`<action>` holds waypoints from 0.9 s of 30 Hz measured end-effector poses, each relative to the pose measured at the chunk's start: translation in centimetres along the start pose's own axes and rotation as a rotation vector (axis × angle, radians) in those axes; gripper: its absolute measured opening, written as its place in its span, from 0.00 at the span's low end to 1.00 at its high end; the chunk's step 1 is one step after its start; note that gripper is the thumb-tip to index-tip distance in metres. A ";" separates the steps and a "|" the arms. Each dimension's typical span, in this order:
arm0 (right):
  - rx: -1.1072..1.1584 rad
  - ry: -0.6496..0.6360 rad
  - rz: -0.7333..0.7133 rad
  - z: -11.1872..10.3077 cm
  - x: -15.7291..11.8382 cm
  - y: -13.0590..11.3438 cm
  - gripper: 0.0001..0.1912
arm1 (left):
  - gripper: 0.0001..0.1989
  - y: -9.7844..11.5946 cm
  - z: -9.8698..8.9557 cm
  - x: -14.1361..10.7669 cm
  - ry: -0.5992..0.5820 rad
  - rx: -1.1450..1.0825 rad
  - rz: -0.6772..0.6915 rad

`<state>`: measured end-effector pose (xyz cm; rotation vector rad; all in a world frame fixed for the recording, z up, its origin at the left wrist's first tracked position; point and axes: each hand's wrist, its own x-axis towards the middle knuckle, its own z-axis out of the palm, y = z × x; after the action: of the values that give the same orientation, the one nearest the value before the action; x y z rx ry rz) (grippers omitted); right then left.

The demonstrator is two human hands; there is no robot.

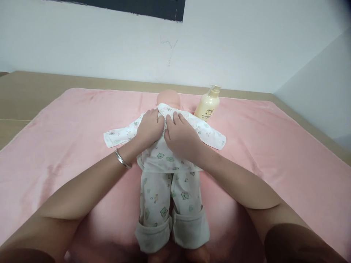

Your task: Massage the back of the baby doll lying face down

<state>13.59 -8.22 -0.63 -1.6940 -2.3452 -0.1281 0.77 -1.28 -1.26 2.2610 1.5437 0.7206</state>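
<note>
"Where's the doll (168, 98)?"

"Lengthwise on the pink blanket (90, 157), head farthest from the person."

"And the hands?"

"Left hand (149, 128) and right hand (183, 137) flank the shirt's (164, 157) midline, about equally near, touching its upper front. Left fingers lie together, right ones slightly apart; I can't tell if either pinches fabric."

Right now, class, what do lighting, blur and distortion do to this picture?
Head view: soft light on the pink blanket, a dim patch below the right forearm; the upper right corner darkens; fine print on the pump bottle looks too soft to read; its lean may be lens distortion.
</note>
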 end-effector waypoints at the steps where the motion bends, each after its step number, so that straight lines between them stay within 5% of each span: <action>1: 0.018 -0.005 -0.008 -0.1 0.3 0.2 0.31 | 0.22 0.2 0.2 -0.3 0.011 0.048 0.011; 7: 0.220 -0.015 0.248 0.1 3.4 3.1 0.28 | 0.28 1.3 2.0 -3.4 0.109 0.150 0.127; 12: 0.068 0.024 0.150 0.4 1.6 1.6 0.30 | 0.25 -0.2 1.4 -1.3 0.023 0.085 0.176; 16: 0.044 -0.029 0.147 -0.5 0.0 0.5 0.31 | 0.24 -0.7 0.2 0.5 -0.048 0.012 0.012; 23: 0.267 -0.072 0.215 -0.8 3.1 3.7 0.23 | 0.28 1.9 0.4 -2.8 -0.039 0.240 0.127; 27: 0.164 0.015 0.152 0.2 2.0 2.5 0.27 | 0.24 1.3 0.2 -1.9 -0.045 0.174 0.144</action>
<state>15.30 -5.50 -0.51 -1.7747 -2.1411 0.0763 1.32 -3.49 -1.24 2.5182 1.4873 0.5881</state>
